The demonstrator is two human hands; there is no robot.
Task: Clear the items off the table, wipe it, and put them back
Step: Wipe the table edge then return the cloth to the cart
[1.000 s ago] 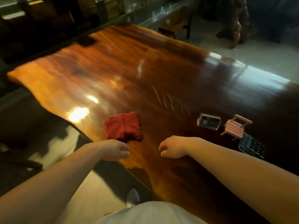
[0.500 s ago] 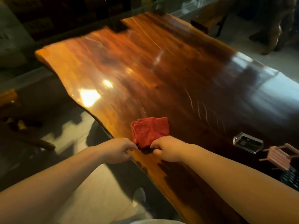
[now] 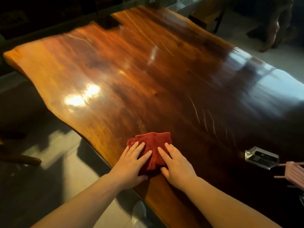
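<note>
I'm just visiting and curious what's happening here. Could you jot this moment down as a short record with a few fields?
Surface: glossy wooden table
Cloth: red cloth near the table's front edge
Left hand: flat, pressing on the cloth
Right hand: flat, pressing on the cloth
Also on table: clear plastic box, small pink chair-shaped item, at right

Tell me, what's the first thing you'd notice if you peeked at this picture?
The red cloth jumps out: it lies near the front edge of the big shiny wooden table, with the left hand and right hand pressed flat on it, fingers spread. Next come the bright light glares on the table's left side. At the right edge sit a clear plastic box and a small pink chair-shaped thing.
</note>
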